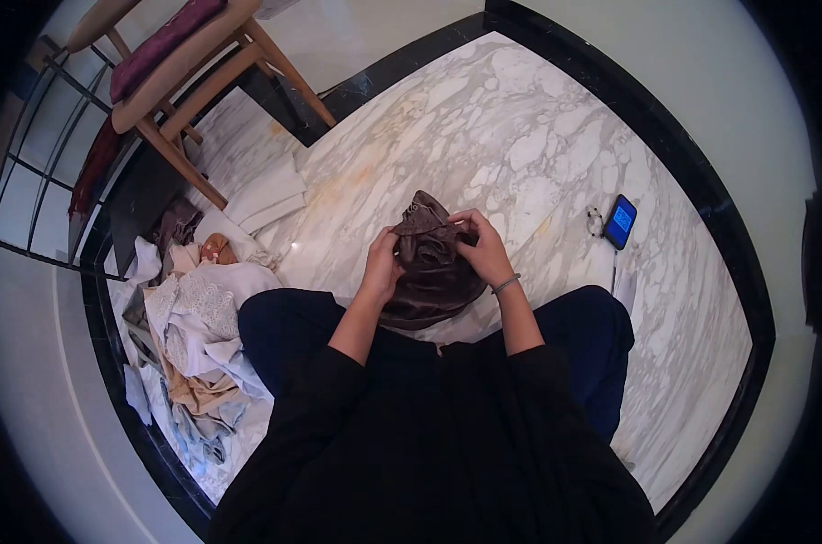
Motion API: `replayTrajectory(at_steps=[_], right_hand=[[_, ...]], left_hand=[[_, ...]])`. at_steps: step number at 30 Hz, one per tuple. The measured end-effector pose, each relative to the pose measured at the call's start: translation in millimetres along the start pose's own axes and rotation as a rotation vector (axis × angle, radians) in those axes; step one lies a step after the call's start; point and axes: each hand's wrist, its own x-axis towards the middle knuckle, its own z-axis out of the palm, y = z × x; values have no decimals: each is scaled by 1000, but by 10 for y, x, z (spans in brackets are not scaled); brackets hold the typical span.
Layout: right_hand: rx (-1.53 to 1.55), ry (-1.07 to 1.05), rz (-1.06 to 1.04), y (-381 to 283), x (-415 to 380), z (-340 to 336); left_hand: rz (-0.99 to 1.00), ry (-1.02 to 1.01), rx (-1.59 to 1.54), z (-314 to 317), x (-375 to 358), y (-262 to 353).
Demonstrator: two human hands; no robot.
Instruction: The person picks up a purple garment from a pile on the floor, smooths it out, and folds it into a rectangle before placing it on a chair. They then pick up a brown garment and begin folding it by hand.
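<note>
A dark brown, slightly shiny piece of cloth [433, 281] lies bunched on the marble floor in front of my crossed legs. Its upper part is gathered and raised between both hands. On its left edge, my left hand [384, 262] is closed with the fingers pinching the fabric. From the other side my right hand [483, 249] grips the upper right folds, thumb below and fingers over the top. A thin bracelet [506, 283] circles my right wrist. Whether the cloth is a garment cannot be made out from its folds.
A heap of mixed clothes [198, 317] lies on the left beside my knee. Behind it stand a wooden chair [179, 77] with a purple cushion and a black wire rack [43, 172]. A phone with a lit screen [619, 222] and a beaded loop [595, 221] are at the right.
</note>
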Motion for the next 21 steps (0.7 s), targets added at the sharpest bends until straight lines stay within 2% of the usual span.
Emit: replayTrajectory(at_steps=[3, 4, 6, 8, 9, 11, 12, 14, 15, 16, 17, 18, 19, 20, 21], right_hand=[[-237, 88, -68, 1, -31, -55], [-290, 132, -84, -56, -39, -83], [-113, 268, -76, -98, -9, -214], [-1, 419, -49, -371, -50, -414], [0, 474, -146, -444, -52, -567], [152, 485, -194, -807, -142, -879], [74, 449, -190, -977, -216, -1068], [-104, 169, -103, -1459, -460, -1389], [55, -97, 39, -1607, -645, -1529], [10, -475, 319, -1876, -832, -1738], [-67, -789, -228, -1941, -875, -1831], [1, -1024, -371, -2033, -884, -1855], [100, -1271, -487, -2126, -894, -1879], [65, -1324, -436, -2139, -808, -1763], [37, -1377, -379, -2101, -684, -1650]], left_hand=[[68, -73, 32, 24, -41, 72], [167, -52, 292, 8, -61, 119], [369, -4, 809, -66, -114, 268], [586, 74, 1112, -81, -270, 496], [696, 119, 1262, -93, -359, 619], [716, 138, 1308, -176, -477, 826], [725, 150, 1332, -211, -544, 933], [601, -25, 1330, -168, -813, 1232], [540, -112, 1326, -184, -922, 1357], [459, -449, 1162, -290, -993, 1452], [-99, -573, 1147, -113, -1260, 1746], [-201, -862, 985, -151, -1312, 1819], [-344, -973, 911, -131, -1315, 1874], [-492, -1079, 830, -90, -1329, 1935], [-546, -970, 887, -81, -1200, 1929]])
